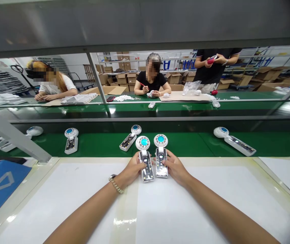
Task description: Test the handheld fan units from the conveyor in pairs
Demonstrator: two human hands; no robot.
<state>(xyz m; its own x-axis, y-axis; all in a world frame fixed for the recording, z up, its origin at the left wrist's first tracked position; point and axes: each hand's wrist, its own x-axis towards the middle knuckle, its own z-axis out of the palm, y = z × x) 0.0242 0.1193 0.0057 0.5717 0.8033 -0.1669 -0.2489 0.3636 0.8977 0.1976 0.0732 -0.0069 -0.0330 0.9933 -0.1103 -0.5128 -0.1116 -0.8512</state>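
My left hand (pixel 132 170) is closed round a white handheld device (pixel 147 171) with a round vented head, a blue centre and a clear-covered body showing a dark circuit board. A matching device (pixel 161 166) is gripped in my right hand (pixel 176 169), its head pointing away from me. Both are held side by side above the front edge of the green belt (pixel 185 144), with a narrow gap between their bodies. Just beyond them, a similar device (pixel 128 141) lies on the belt. Fingers behind each body are partly hidden.
More such devices lie on the belt, one at left (pixel 71 145) and one at right (pixel 240 145). A white worktop (pixel 84 203) spans the foreground, with a blue folder (pixel 5 188) at left. Metal posts and an overhead panel (pixel 145 23) frame the view. Several people work across the line.
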